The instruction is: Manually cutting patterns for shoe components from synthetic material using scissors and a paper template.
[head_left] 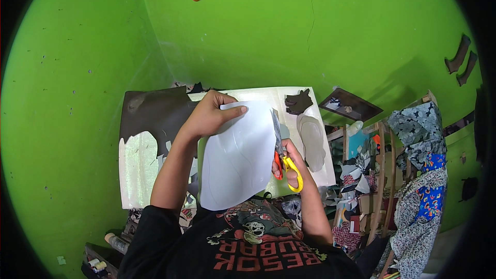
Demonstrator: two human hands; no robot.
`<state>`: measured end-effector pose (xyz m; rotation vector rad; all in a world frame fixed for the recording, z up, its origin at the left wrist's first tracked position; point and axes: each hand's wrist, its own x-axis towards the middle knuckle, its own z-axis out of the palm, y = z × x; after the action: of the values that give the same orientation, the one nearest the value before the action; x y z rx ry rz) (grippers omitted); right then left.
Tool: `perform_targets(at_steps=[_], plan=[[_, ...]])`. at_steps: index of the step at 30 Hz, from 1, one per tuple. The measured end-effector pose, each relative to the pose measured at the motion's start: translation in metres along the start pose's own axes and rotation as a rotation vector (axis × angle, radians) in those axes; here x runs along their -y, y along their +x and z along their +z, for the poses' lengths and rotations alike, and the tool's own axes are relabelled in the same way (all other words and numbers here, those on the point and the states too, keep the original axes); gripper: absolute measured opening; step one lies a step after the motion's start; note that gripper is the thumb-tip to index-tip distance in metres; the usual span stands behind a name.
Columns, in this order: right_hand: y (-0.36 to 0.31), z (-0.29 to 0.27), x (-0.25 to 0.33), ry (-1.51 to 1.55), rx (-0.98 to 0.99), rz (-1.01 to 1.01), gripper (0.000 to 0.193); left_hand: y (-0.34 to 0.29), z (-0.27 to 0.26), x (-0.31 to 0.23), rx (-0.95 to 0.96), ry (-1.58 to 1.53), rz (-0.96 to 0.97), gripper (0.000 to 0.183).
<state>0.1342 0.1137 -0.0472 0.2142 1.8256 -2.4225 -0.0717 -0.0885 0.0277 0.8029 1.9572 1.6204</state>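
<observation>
Pinched tight at its top edge, the white sheet [237, 155] sits in your left hand [209, 116], thumb across the front. Your right hand [292, 165] has fingers through the orange and yellow scissors [281, 155], blades slightly parted at the sheet's 3 o'clock edge. Looks like you're mid-cut along that faint curved line. Next bit probably needs you turning the sheet to follow the curve. The dark leather [155, 111] lies on the table [253, 94] at 10 o'clock.
</observation>
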Motion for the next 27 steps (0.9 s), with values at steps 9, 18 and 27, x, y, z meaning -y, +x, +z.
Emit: perform_targets(at_steps=[9,18,27], plan=[[0.000,0.000,0.001,0.019,-0.076,0.028,0.063,0.001,-0.003,-0.007,-0.001,0.038,0.015,0.026],[0.001,0.003,0.012,-0.038,-0.104,0.053,0.059,0.004,-0.006,-0.002,0.015,0.015,0.026,0.028],[0.004,-0.004,0.005,0.159,-0.046,0.055,0.033,0.003,-0.007,-0.009,0.071,0.063,-0.026,0.027]])
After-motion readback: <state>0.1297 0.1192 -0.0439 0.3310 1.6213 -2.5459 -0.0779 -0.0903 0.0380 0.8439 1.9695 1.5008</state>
